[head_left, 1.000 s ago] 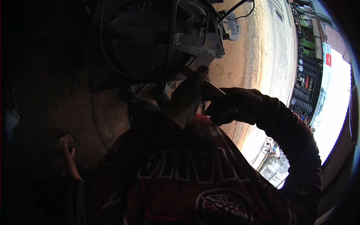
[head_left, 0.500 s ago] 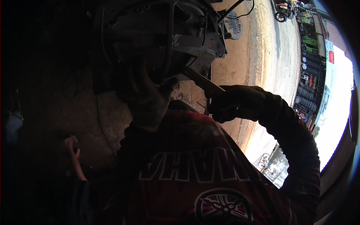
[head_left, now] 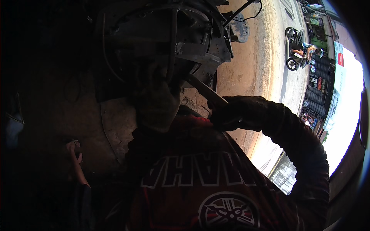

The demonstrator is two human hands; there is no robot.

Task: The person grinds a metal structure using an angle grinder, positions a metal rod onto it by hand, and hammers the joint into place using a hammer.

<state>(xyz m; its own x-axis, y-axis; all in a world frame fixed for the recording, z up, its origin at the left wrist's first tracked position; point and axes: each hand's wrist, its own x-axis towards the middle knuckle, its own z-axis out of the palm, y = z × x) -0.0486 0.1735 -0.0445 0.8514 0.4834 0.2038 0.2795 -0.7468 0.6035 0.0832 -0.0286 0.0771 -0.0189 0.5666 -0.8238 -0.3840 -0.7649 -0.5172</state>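
Note:
A dark, rounded metal frame [head_left: 173, 46] with curved bars and flat plates fills the top middle. My left hand [head_left: 158, 106], in deep shadow, reaches up to the frame's lower edge; its fingertips are lost in the dark. On the right, my right hand [head_left: 231, 113] is closed around the near end of a long, pale, straight-sided tool handle [head_left: 208, 91]. The handle slants up and left to the frame's lower edge, beside my left hand. Its far end is hidden in shadow, so the kind of tool does not show.
Another person's bare forearm [head_left: 79, 172] and hand are at the lower left. A sandal [head_left: 240, 29] lies right of the frame on brown ground [head_left: 239, 69]. A thin cable [head_left: 103, 123] runs along the ground. Beyond, a rider on a motorbike [head_left: 295, 50] is on the road before stacked tyres.
My left hand has moved slightly up and right, deeper into the frame's shadow. My right hand and the handle have shifted slightly down and left. The motorbike has come further into view.

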